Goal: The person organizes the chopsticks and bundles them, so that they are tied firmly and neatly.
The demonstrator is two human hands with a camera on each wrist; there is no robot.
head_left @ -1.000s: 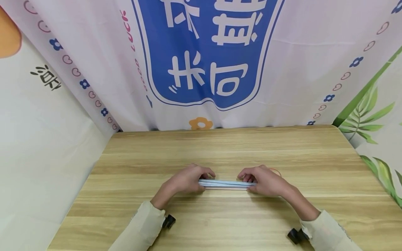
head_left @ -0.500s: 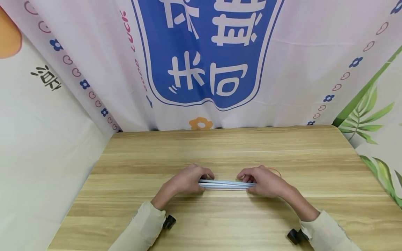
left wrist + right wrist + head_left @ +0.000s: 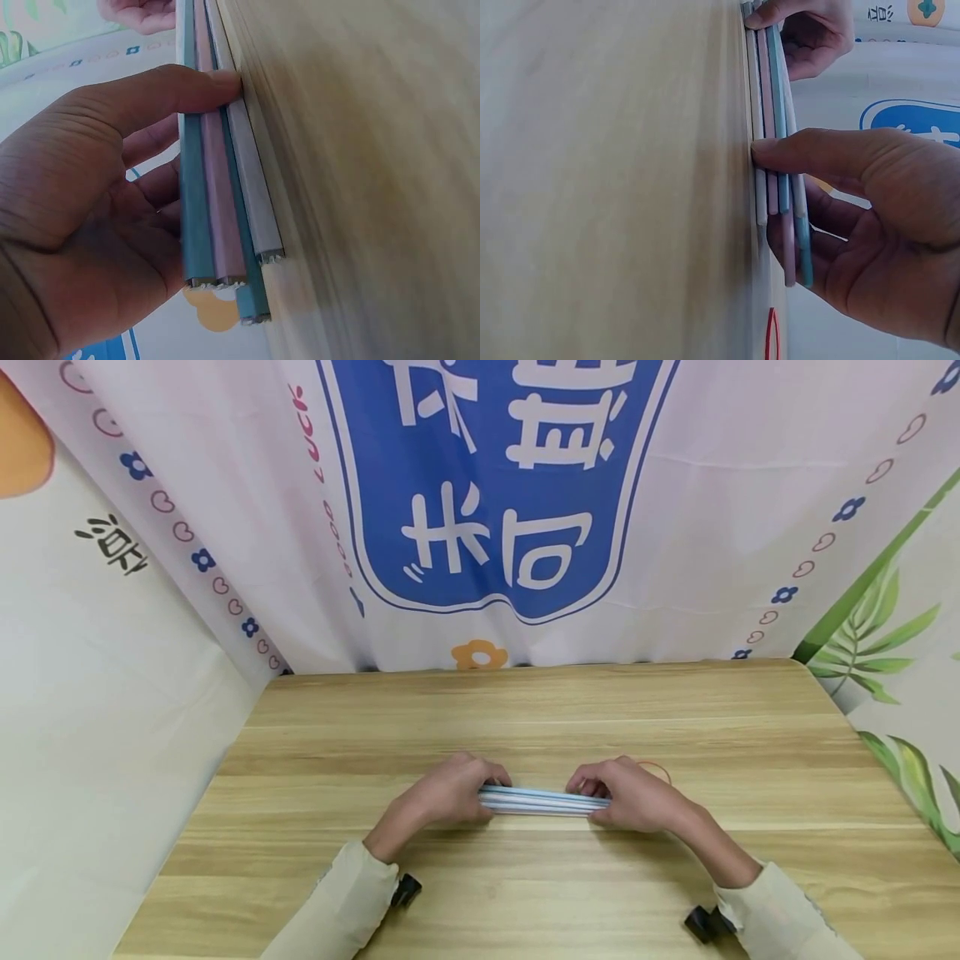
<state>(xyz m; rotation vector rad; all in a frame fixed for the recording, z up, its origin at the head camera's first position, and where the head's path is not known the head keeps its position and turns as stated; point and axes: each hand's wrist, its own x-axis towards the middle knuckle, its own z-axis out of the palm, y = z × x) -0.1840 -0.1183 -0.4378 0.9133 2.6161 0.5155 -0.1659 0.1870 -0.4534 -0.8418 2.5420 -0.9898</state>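
A bundle of pastel pencils, in blue-green, pink and pale grey, lies crosswise at the middle of the wooden table. My left hand grips its left end, thumb on the near side and fingers curled behind. At the opposite end, my right hand holds it the same way. In the left wrist view, the pencils show scalloped paint edges at uneven lengths. Rounded ends show in the right wrist view, where a pink pencil and a blue-green one stick out past the others.
A thin red loop lies on the table beyond the right hand. The wooden table reaches a printed curtain at the back. White cloth hangs on the left, leaf-patterned cloth on the right.
The pencils have shifted against each other between my hands and look more stacked. My left hand has edged slightly to the right; my right hand has barely moved.
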